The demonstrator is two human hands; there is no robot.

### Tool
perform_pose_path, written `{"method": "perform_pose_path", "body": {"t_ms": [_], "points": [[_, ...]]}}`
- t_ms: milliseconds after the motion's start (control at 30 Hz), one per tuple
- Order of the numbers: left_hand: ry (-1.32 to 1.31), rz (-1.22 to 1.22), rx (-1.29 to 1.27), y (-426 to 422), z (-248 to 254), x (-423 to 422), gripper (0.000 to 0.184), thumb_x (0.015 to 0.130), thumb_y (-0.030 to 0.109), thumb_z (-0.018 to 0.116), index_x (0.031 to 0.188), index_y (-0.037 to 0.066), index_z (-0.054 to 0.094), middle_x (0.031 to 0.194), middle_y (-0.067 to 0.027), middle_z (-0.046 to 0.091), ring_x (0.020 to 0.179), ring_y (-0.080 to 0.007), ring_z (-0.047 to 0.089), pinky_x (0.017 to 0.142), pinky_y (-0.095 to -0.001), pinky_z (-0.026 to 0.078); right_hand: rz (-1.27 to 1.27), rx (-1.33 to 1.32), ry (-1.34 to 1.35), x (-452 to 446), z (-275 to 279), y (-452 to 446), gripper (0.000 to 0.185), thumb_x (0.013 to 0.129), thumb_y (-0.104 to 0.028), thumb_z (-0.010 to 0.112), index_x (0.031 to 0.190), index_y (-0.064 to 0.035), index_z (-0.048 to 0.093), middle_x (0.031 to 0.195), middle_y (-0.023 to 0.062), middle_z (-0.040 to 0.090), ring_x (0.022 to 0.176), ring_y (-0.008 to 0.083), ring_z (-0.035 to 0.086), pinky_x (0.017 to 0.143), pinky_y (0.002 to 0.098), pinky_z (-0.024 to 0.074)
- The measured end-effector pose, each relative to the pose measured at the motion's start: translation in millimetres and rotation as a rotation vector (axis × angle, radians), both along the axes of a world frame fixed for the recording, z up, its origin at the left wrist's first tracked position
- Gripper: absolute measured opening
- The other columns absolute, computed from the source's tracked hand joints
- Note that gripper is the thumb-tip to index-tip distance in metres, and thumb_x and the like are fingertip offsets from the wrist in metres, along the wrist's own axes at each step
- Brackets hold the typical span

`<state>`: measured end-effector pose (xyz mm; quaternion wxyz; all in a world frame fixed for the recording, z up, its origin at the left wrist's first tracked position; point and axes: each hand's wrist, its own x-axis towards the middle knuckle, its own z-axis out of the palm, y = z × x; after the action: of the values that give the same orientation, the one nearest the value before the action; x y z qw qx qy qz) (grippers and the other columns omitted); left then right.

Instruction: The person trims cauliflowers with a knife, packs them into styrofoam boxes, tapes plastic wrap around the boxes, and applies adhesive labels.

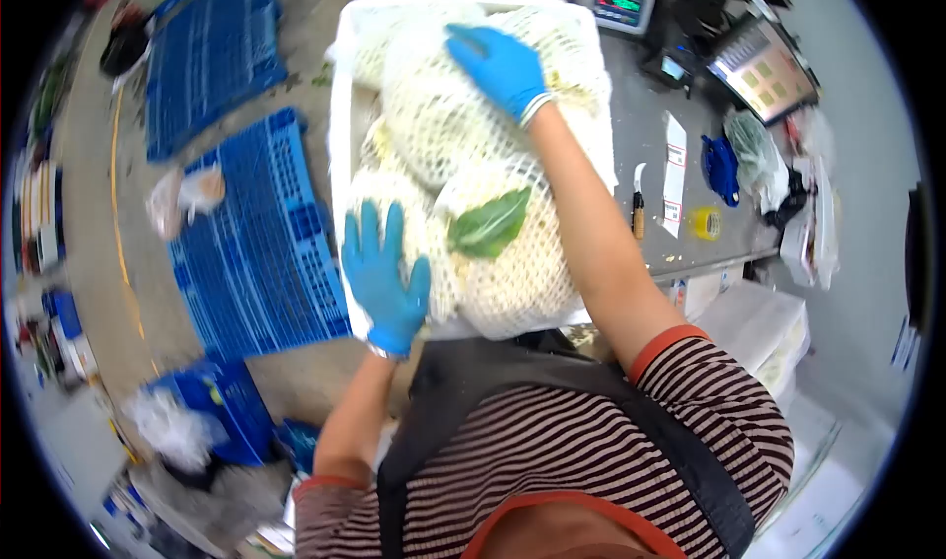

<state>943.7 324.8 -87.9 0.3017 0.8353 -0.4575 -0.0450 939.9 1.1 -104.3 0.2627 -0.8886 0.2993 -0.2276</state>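
Observation:
A white foam box is filled with cauliflowers in white foam netting. A green leaf lies on the netting of a near cauliflower. My left hand, in a blue glove, rests with spread fingers at the box's near left, over the netted cauliflower there. Toward the far side, my right hand, also blue-gloved, lies stretched out on top of another netted cauliflower. Neither hand is wrapped round anything. The undersides of both hands are hidden.
Right of the box, the grey table bears a digital scale, a knife, a label strip, a yellow tape roll and a touchscreen. Blue pallets lie on the floor at the left.

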Motion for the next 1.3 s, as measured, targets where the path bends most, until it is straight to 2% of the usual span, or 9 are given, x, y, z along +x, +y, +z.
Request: {"method": "perform_pose_path", "body": {"t_ms": [433,600,700,767,967,1100,1167,1200,1300], "points": [[-0.044,-0.063,-0.161,-2,-9,-19,0.056,0.103,0.038,0.033,0.141,-0.003,0.044,0.147,-0.0210,0.041,0.135,-0.0393,0.037,0.113,-0.0512,0.028,-0.036,0.062,0.174,-24,31,6,0.061,0.088,-0.062,0.041,0.131,-0.0233,0.060,0.132,0.0093,0.059,0.121,0.0319,0.054,0.098,0.0474,0.0387],[0.064,-0.091,-0.203,1,-8,-14,0.061,0.103,0.044,0.034,0.143,-0.002,0.039,0.147,-0.0229,0.039,0.134,-0.0384,0.038,0.112,-0.0481,0.030,0.096,0.511,-0.424,-101,46,-18,0.058,0.093,-0.049,0.055,0.138,-0.0128,0.052,0.137,0.0141,0.055,0.124,0.0283,0.053,0.107,0.0357,0.0370],[0.092,-0.111,-0.162,2,-11,-9,0.064,0.102,0.047,0.033,0.145,-0.001,0.037,0.149,-0.0222,0.037,0.134,-0.0371,0.039,0.112,-0.0467,0.031,-0.215,0.488,-0.491,-221,30,-26,0.054,0.093,-0.041,0.059,0.136,-0.0092,0.053,0.135,0.0179,0.055,0.119,0.0279,0.056,0.102,0.0363,0.0430],[0.224,-0.077,-0.101,4,9,-14,0.056,0.104,0.037,0.038,0.146,0.000,0.035,0.149,-0.0194,0.039,0.135,-0.0330,0.040,0.112,-0.0420,0.034,-0.588,-0.022,-0.100,-304,-53,-30,0.068,0.088,-0.053,0.057,0.137,-0.0078,0.050,0.130,0.0218,0.056,0.119,0.0368,0.055,0.100,0.0452,0.0443],[-0.207,-0.208,-0.479,-28,115,-81,0.051,0.104,0.030,0.043,0.145,0.001,0.035,0.149,-0.0216,0.034,0.127,-0.0345,0.048,0.103,-0.0479,0.045,-0.755,0.287,0.516,-422,-162,20,0.085,0.075,-0.051,0.073,0.141,-0.0082,0.040,0.123,0.0199,0.056,0.112,0.0392,0.056,0.090,0.0466,0.0496],[-0.380,-0.494,-0.454,-87,147,-191,0.049,0.105,0.032,0.038,0.145,0.004,0.036,0.146,-0.0219,0.039,0.133,-0.0343,0.042,0.107,-0.0470,0.042,-0.734,0.240,0.209,-426,-238,-2,0.039,0.081,-0.026,0.069,0.112,-0.0055,0.056,0.106,0.0194,0.059,0.095,0.0379,0.061,0.079,0.0479,0.0512],[-0.081,-0.340,-0.371,-125,141,-262,0.048,0.104,0.027,0.039,0.141,-0.004,0.042,0.143,-0.0240,0.044,0.131,-0.0343,0.044,0.104,-0.0429,0.042,-0.614,0.321,0.070,-430,-254,-17,0.024,0.087,-0.021,0.063,0.104,-0.0045,0.057,0.103,0.0161,0.059,0.092,0.0309,0.063,0.077,0.0453,0.0518],[-0.281,-0.391,-0.076,-140,154,-293,0.045,0.103,0.021,0.040,0.135,-0.010,0.046,0.140,-0.0245,0.047,0.127,-0.0340,0.048,0.103,-0.0417,0.040,-0.542,0.579,-0.159,-446,-224,-22,0.021,0.087,-0.016,0.062,0.103,-0.0045,0.056,0.101,0.0127,0.058,0.092,0.0264,0.063,0.078,0.0420,0.0523],[-0.019,-0.718,-0.286,-219,80,-384,0.036,0.096,0.010,0.049,0.124,-0.011,0.054,0.125,-0.0246,0.059,0.115,-0.0393,0.056,0.103,-0.0464,0.042,-0.513,0.866,-0.901,-542,-126,-44,0.018,0.086,-0.004,0.061,0.103,-0.0054,0.054,0.096,0.0055,0.055,0.091,0.0157,0.060,0.080,0.0327,0.0528]]}}
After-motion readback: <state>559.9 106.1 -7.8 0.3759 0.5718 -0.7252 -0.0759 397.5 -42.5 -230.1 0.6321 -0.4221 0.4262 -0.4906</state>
